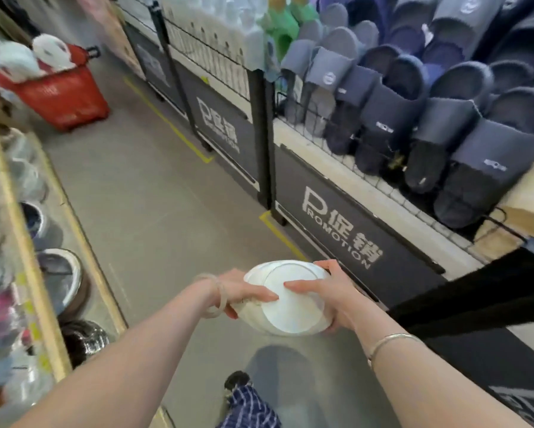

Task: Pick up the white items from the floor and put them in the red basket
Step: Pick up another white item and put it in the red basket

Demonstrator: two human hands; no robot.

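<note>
Both hands carry a white item down a shop aisle.
The left hand (244, 293) and right hand (333, 296) grasp the white item (290, 301) above the floor (154, 193); the red basket (59, 91) stands well ahead, white items inside.

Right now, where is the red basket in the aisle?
In the head view the red basket stands on the floor at upper left, far down the aisle, beside the left shelf, well ahead of both hands holding the white items.

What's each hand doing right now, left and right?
Left hand: holding the left side of the white item.
Right hand: holding its right side, thumb across the top.
</note>
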